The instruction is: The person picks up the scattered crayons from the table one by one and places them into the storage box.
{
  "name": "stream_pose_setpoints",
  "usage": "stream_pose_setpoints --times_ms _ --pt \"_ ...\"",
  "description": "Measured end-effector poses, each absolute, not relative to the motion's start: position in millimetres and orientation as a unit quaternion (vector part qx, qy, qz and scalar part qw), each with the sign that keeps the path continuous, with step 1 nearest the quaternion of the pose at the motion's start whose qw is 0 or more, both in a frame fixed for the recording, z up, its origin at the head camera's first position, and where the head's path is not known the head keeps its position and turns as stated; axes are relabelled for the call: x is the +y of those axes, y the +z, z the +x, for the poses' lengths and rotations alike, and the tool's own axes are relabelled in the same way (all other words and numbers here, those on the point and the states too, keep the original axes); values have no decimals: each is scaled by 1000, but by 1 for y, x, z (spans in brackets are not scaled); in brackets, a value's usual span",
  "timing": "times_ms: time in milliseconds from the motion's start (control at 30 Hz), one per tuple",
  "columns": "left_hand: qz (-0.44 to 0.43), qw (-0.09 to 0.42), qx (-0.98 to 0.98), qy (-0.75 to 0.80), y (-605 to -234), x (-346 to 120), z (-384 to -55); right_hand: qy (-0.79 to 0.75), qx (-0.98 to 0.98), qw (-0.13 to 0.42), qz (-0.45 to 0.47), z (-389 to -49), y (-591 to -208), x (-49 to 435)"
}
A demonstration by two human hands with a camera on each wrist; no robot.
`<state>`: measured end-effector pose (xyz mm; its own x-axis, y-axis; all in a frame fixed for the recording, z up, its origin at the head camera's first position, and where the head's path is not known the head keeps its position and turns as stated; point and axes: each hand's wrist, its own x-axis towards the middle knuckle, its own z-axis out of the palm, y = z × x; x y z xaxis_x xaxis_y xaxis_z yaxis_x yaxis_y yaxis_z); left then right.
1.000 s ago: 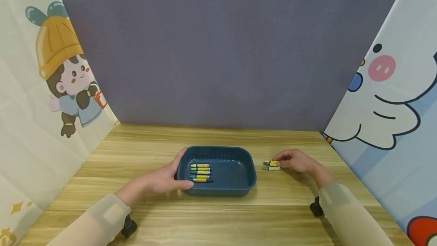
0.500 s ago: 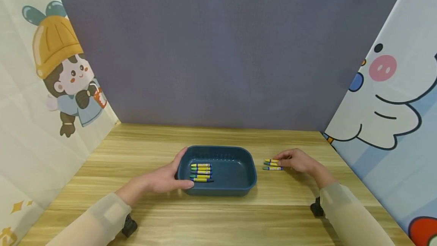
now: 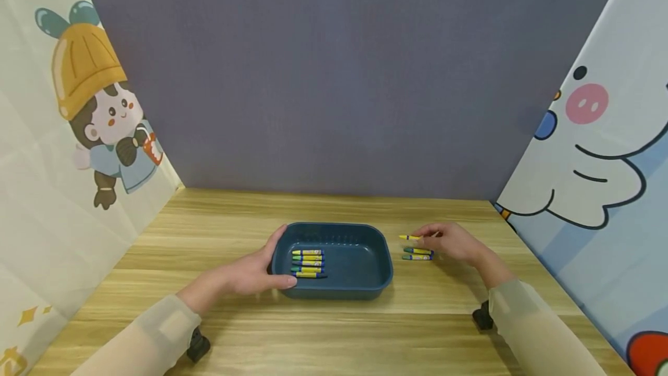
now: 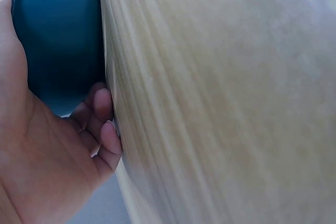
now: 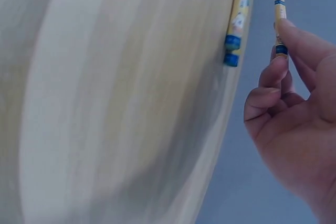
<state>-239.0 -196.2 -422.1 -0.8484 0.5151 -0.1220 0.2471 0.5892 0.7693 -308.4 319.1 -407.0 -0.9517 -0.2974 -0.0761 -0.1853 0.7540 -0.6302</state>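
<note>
My right hand point(image 3: 450, 241) pinches a yellow crayon point(image 3: 409, 237) between thumb and fingers, raised off the table in the right wrist view. Two green-tipped crayons point(image 3: 417, 257) lie side by side on the table just below that hand in the head view. At the left end of a dark blue rectangular tray point(image 3: 360, 293), my left hand point(image 3: 250, 271) holds on, its thumb over the front corner and fingers along the side. Several crayons point(image 3: 308, 263) lie in a column at the left inside the tray. The left wrist view shows curled fingers point(image 4: 103, 103) against the tray's wall point(image 4: 60, 40).
The wooden table point(image 3: 334, 335) runs back to a grey-purple panel point(image 3: 334, 74). Printed cartoon sheets stand on the left point(image 3: 31, 161) and right point(image 3: 600, 190). A strip of table separates the tray from the crayons at the right.
My right hand has lifted the yellow crayon off the row and moved it slightly up and left. The two green-tipped crayons stay put. The left hand and tray keep their place.
</note>
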Motion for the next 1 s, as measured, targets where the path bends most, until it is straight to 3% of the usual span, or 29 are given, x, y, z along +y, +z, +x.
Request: stream_pose_setpoints --times_ms 1000 --pt "224 168 872 402 -422 -196 -239 -369 901 42 -226 -283 -364 243"
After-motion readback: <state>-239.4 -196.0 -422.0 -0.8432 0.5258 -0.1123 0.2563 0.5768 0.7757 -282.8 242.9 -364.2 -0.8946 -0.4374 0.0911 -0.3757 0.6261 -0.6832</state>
